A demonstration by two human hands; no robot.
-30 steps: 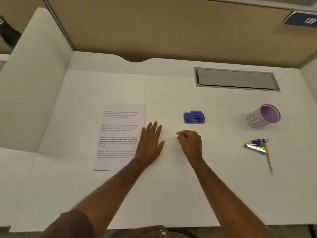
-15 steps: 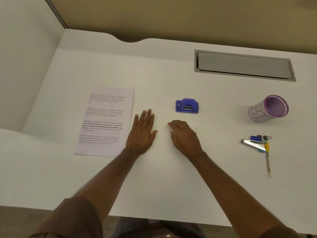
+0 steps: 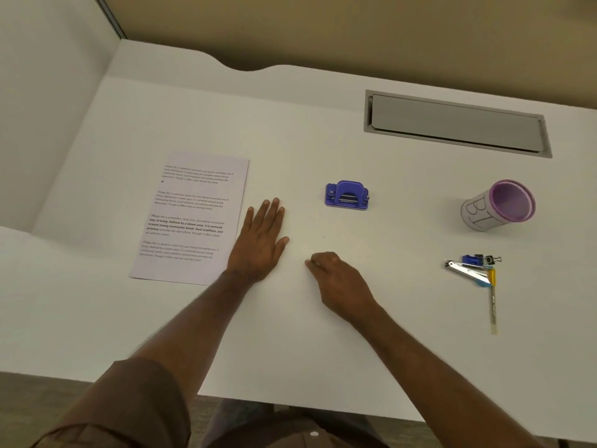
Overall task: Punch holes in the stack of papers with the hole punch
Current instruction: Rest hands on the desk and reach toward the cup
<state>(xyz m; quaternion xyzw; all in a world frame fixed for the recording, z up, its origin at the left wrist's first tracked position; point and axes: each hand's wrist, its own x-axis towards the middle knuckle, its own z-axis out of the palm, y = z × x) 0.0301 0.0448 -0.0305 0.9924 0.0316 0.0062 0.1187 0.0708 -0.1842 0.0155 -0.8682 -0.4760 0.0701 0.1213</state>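
Observation:
A stack of printed papers (image 3: 190,218) lies flat on the white desk at the left. A small blue hole punch (image 3: 347,195) stands at the desk's middle, apart from the papers. My left hand (image 3: 260,242) rests flat on the desk just right of the papers, fingers straight and holding nothing. My right hand (image 3: 339,282) rests on the desk below the punch with its fingers curled under; nothing shows in it. Neither hand touches the punch.
A purple-rimmed paper cup (image 3: 497,205) marked with letters stands at the right. Below it lie binder clips (image 3: 481,260), a metal clip (image 3: 465,270) and a thin brush (image 3: 492,302). A grey cable hatch (image 3: 455,124) is set into the back right. A white divider (image 3: 48,108) walls the left.
The camera has tilted down and closer to the desk. My right hand has drawn back a little towards me; my left hand stays flat beside the papers.

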